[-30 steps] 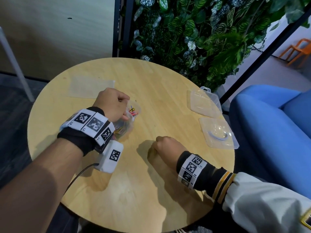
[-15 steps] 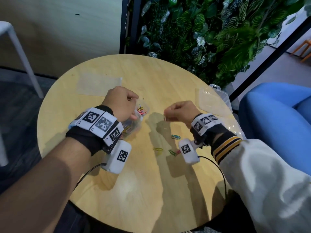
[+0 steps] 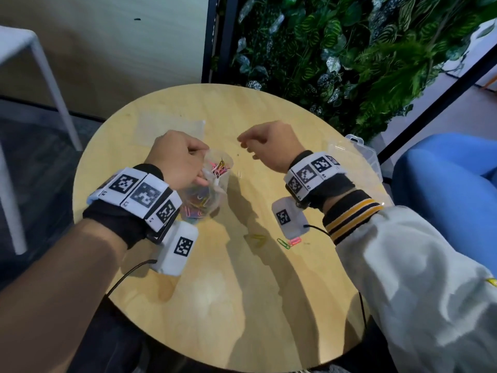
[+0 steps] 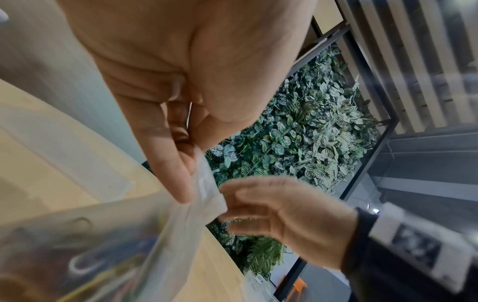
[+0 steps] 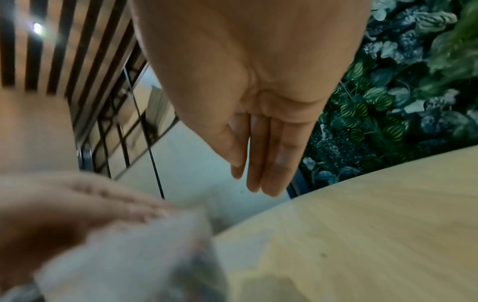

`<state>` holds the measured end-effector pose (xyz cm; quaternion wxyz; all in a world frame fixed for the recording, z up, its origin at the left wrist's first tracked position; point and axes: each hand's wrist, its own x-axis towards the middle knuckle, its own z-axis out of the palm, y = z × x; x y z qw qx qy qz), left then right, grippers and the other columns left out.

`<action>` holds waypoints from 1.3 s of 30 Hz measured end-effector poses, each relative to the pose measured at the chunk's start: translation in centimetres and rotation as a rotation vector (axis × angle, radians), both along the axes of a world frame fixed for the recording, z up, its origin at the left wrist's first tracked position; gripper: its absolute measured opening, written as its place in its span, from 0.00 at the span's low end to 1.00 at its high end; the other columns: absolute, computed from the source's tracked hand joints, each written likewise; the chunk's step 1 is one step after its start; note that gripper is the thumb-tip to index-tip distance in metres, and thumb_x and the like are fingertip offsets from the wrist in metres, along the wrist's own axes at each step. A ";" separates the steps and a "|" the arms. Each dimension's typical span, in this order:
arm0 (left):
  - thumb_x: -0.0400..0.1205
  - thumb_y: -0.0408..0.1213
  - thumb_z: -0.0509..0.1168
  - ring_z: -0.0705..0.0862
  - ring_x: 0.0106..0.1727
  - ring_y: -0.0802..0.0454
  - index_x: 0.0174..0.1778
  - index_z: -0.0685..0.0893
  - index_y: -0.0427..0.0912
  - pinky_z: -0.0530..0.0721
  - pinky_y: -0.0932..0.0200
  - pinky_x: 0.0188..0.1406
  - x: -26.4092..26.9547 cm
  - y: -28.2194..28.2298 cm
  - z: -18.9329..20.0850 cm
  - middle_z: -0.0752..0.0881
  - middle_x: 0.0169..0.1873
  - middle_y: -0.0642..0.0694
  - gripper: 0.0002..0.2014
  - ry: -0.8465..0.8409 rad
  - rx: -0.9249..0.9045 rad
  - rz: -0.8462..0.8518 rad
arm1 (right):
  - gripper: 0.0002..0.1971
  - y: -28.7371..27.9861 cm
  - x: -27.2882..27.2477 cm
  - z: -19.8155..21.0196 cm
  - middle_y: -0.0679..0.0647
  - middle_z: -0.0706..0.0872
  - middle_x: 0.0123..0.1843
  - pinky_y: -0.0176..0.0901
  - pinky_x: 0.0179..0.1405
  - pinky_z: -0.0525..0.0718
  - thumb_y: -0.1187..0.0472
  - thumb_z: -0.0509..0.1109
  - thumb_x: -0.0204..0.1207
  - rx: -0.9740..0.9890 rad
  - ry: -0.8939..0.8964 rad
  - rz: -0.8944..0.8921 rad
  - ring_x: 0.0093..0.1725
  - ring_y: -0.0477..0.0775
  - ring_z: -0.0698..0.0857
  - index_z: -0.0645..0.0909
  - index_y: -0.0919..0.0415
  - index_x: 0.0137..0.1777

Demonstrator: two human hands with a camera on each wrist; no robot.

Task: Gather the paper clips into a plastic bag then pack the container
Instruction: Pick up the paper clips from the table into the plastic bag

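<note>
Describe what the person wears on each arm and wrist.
Both wrists carry black bands topped with white strips of square black-and-white markers, and a white box camera with one marker and a black cable. The left arm is bare; the right sleeve is white with a black, yellow-striped cuff.

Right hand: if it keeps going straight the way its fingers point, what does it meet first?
Probably the open rim of the plastic bag that the left hand pinches; the right hand points leftward just above it, so depth is uncertain.

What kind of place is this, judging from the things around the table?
Probably an office lounge or break area, not a workshop: a small round wooden table, a wall of leafy plants behind it, and a blue sofa on the right.
</note>
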<state>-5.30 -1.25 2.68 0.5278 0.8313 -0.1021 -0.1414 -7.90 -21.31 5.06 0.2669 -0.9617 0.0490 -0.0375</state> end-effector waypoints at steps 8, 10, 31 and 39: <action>0.86 0.31 0.62 0.92 0.33 0.46 0.62 0.87 0.40 0.92 0.48 0.46 0.2 2.0 0.0 0.89 0.34 0.39 0.12 -0.007 0.004 -0.003 | 0.30 -2.2 -1.5 -8.4 0.54 0.50 0.88 0.50 0.79 0.66 0.67 0.53 0.84 -0.531 0.558 0.305 0.82 0.60 0.65 0.55 0.56 0.86; 0.86 0.31 0.62 0.92 0.32 0.46 0.61 0.87 0.41 0.92 0.49 0.46 0.0 1.7 0.3 0.89 0.33 0.40 0.11 -0.011 -0.001 -0.012 | 0.34 -3.8 -3.3 -7.9 0.52 0.46 0.88 0.49 0.79 0.66 0.72 0.52 0.81 -0.545 0.604 0.280 0.82 0.59 0.65 0.51 0.54 0.86; 0.86 0.30 0.61 0.90 0.27 0.54 0.62 0.87 0.41 0.89 0.67 0.30 -1.5 0.5 1.1 0.88 0.33 0.41 0.13 -0.032 0.028 -0.016 | 0.14 -1.7 -15.5 -8.4 0.52 0.80 0.40 0.46 0.41 0.83 0.73 0.62 0.74 -0.512 0.371 0.045 0.42 0.58 0.83 0.80 0.53 0.37; 0.86 0.30 0.61 0.92 0.33 0.46 0.61 0.88 0.40 0.92 0.53 0.44 -1.9 -0.3 1.1 0.89 0.38 0.40 0.12 -0.032 0.044 -0.047 | 0.11 -1.4 -12.4 -6.9 0.56 0.84 0.40 0.46 0.39 0.85 0.68 0.62 0.78 -0.653 0.440 0.014 0.38 0.57 0.83 0.87 0.66 0.47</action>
